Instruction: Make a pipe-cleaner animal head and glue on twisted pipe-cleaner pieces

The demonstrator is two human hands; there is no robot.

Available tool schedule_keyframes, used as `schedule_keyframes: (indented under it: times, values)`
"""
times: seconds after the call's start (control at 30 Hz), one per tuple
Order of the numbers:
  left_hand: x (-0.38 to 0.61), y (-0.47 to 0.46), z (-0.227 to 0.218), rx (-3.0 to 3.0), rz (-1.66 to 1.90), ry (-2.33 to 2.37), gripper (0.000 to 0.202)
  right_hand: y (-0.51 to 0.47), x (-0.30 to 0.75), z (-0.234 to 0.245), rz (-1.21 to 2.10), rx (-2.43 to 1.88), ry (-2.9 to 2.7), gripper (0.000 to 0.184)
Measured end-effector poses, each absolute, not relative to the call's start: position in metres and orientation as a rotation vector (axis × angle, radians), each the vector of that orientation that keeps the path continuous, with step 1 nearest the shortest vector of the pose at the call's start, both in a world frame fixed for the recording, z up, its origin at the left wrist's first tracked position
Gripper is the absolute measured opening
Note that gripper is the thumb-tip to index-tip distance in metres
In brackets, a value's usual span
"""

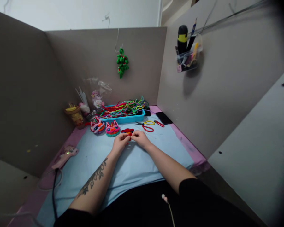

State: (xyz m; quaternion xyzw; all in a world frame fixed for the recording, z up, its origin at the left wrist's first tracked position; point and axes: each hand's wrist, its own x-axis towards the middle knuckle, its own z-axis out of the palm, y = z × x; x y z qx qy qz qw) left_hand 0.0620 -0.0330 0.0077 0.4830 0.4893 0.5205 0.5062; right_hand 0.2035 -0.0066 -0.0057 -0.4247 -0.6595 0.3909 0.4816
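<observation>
Close together at the middle of the table, my left hand point(120, 141) and my right hand point(141, 139) pinch at a small red pipe-cleaner piece point(127, 130). It is fuzzy, with blue and yellow-orange bits, and my fingers hide its lower part. Just left of it lies a pink, orange and teal pipe-cleaner animal head point(112, 129) with pointed ears. Beyond that is a similar head point(97, 126) in red, white and purple. Right of my hands rest red-and-yellow-handled pliers point(148, 126) and a red-handled tool point(159, 123).
Behind my hands stands a blue tray point(123, 119) heaped with coloured pipe cleaners. A pink glue gun point(65, 156) with a cord lies at left, near a yellow cup point(75, 116). A black phone point(163, 118) lies at right. Grey partitions point(97, 60) enclose the table.
</observation>
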Motion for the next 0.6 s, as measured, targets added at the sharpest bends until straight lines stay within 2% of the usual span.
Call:
schedule_keyframes:
  times: [0.23, 0.6]
  values:
    - [0.0628, -0.0310, 0.0037, 1.116, 1.355, 1.182, 0.036, -0.0098, 0.1975, -0.0063, 0.857, -1.025, -1.615, 0.020]
    - [0.0656, -0.0287, 0.0006, 0.865, 1.360, 1.018, 0.038, -0.0141, 0.1950, -0.0061, 0.813, -1.019, -1.585, 0.017]
